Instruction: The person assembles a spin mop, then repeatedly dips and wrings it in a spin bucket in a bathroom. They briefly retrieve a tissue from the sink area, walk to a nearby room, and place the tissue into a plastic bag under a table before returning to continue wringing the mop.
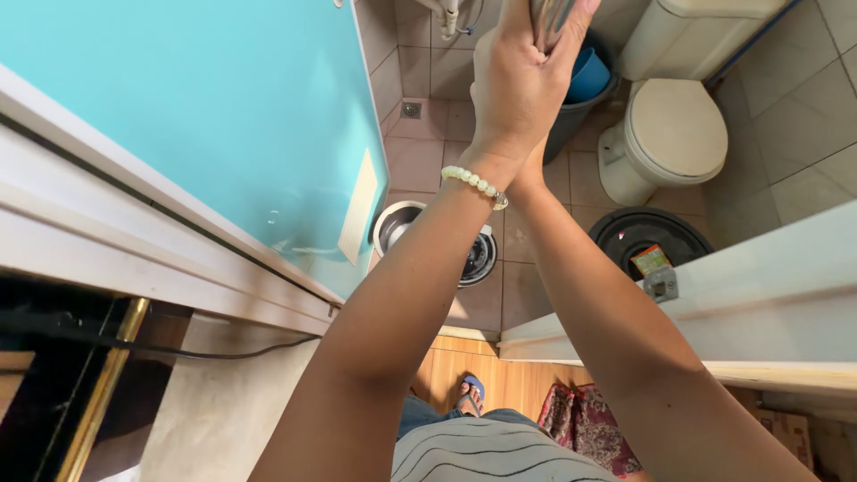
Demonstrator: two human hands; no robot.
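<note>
Your left hand [516, 89] is wrapped around a shiny metal object [549, 20] at the frame's top; it rises above your fingers. Your right hand [536, 152] sits behind, mostly hidden; its grip cannot be told; a toilet [674, 129] lies below.

A white toilet [674, 125] stands beside a dark bin [576, 112], near the turquoise door [223, 116].

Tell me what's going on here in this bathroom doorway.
A person stands at the doorway with both arms raised. The left hand, with a pale bead bracelet on its wrist, and the right hand behind it grip a shiny metal object cut off by the top edge. Below are a cream toilet and a turquoise door.
</note>
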